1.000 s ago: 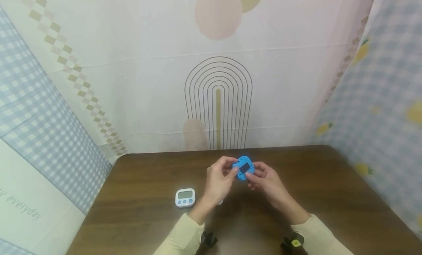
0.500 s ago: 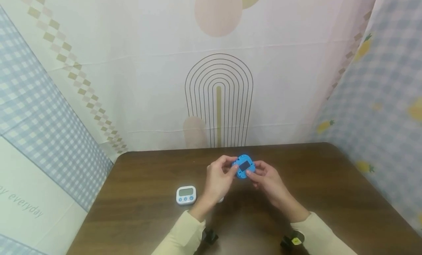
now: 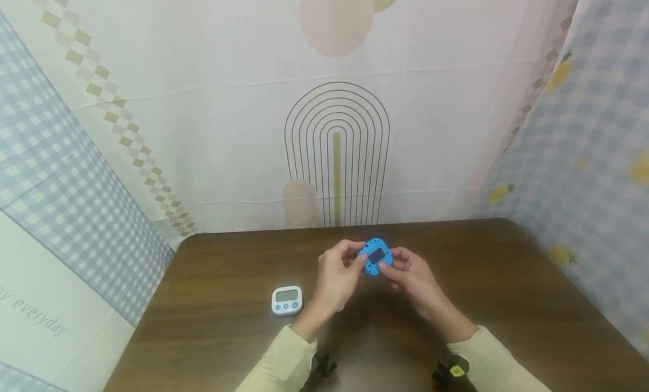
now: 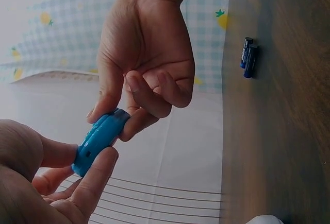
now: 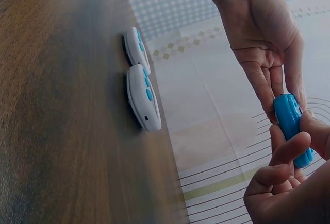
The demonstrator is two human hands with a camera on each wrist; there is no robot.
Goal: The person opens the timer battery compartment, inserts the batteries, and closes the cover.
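A rounded blue kitchen timer [image 3: 377,255] is held up over the table, its back with a dark rectangle facing the head camera. My left hand [image 3: 336,276] pinches its left edge between thumb and fingers. On the opposite edge, my right hand [image 3: 413,279] grips it the same way. Both wrist views show the timer edge-on, as a blue timer [image 4: 100,141] in the left one and a blue timer [image 5: 290,118] in the right one. The timer's front is hidden from the head camera.
A white timer [image 3: 287,301] with blue buttons lies left of my left wrist. Behind that wrist a second white timer [image 5: 143,98] is mostly hidden in the head view. Two dark blue batteries [image 4: 248,57] rest on the brown table [image 3: 228,262]. Patterned cloths [image 3: 243,127] hang around it.
The head view has tipped slightly, then settled. The blue timer has turned a little in my fingers; both hands keep their hold on it.
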